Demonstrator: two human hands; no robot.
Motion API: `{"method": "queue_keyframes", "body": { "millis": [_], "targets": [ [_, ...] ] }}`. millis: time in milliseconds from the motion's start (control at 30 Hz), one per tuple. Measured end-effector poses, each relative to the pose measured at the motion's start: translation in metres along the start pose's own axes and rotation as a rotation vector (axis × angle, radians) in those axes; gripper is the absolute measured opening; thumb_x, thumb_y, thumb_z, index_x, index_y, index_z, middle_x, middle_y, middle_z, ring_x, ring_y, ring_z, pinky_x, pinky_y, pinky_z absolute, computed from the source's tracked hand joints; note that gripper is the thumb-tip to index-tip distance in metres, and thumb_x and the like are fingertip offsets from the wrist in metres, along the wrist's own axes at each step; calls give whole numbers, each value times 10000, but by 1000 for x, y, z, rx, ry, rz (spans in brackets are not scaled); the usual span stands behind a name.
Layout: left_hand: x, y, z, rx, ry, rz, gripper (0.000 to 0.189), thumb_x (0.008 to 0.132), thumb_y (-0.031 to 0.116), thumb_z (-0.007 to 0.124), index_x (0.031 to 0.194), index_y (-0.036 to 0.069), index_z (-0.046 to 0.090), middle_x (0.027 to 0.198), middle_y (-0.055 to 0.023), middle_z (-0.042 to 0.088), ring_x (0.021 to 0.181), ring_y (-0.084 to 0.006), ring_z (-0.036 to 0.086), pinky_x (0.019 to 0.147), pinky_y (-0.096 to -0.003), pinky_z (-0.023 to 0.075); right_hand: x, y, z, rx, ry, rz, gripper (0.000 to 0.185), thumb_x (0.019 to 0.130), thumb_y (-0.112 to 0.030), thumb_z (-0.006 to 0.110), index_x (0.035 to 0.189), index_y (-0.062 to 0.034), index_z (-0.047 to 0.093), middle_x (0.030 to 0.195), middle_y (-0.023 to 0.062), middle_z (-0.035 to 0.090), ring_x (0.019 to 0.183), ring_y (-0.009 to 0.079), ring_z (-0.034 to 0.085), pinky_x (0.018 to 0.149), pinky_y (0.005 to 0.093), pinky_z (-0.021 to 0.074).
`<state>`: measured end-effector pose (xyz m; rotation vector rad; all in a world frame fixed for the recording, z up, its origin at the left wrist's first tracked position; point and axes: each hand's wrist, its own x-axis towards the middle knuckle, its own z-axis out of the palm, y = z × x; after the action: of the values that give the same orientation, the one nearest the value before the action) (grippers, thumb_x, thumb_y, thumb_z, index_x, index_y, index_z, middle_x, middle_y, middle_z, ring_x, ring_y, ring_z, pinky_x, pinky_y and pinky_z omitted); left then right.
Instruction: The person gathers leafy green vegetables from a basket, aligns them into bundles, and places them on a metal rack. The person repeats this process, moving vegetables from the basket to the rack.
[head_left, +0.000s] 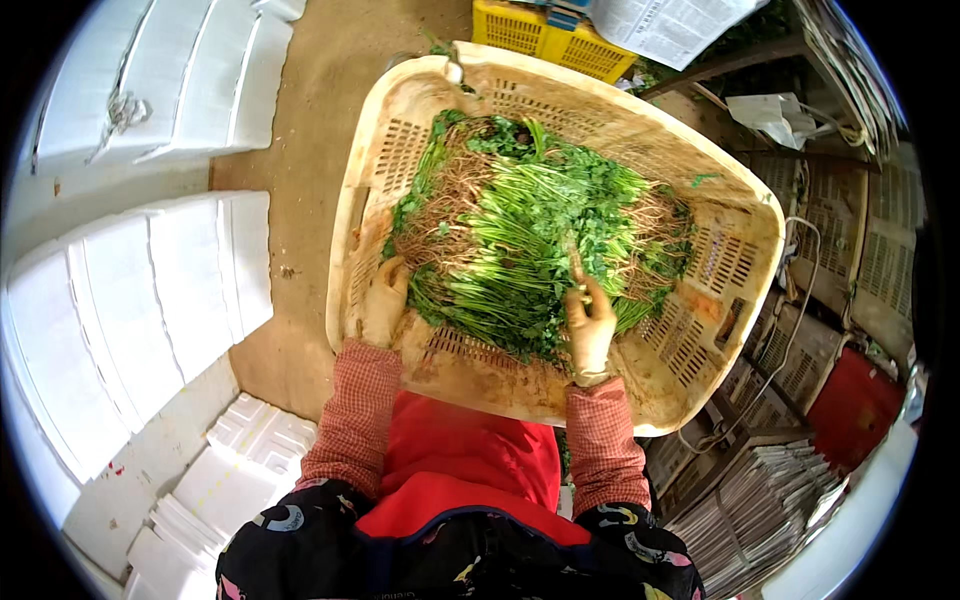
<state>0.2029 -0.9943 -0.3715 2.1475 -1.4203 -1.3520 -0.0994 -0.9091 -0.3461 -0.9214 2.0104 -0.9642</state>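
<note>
A large, stained cream plastic basket (517, 379) with slotted walls is in front of me. Inside lie bunches of leafy green herbs (517, 225), looking like coriander, their brown roots (450, 202) turned to the left and right sides. My right hand (592, 322), in a pale glove, is over the near right of the heap, fingertips closed on a thin pale-brown stem or root (576, 262). Also gloved, my left hand (386, 300) rests at the heap's left edge beside the roots, inside the basket wall. Its fingertips are partly hidden, so its grip is unclear.
White foam boxes (135, 300) are stacked along the left, with more foam pieces (240, 465) at lower left. Beyond the basket stands a yellow crate (555, 41) beside newspaper sheets (671, 26). To the right are slotted crates (810, 345) and a newspaper stack (757, 517).
</note>
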Motion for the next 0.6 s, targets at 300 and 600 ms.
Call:
{"method": "queue_keyframes", "body": {
  "millis": [300, 600],
  "targets": [
    [-10, 1, 1, 25, -125, -383, 514, 909, 319, 537, 1320, 17, 472, 1173, -173, 608, 1051, -273, 593, 872, -322, 458, 6, 5, 81, -353, -173, -580, 346, 750, -79, 708, 1087, -65, 631, 1012, 93, 657, 967, 255, 604, 820, 370, 468],
    [41, -71, 56, -525, -102, -1016, 536, 921, 281, 553, 1306, -76, 447, 916, -194, 637, 573, -213, 575, 457, -351, 432, 50, 8, 107, -967, -505, -564, 979, 651, -294, 820, 1436, -141, 256, 1366, 136, 383, 1274, 306, 357, 1012, 456, 337]
  ]
}}
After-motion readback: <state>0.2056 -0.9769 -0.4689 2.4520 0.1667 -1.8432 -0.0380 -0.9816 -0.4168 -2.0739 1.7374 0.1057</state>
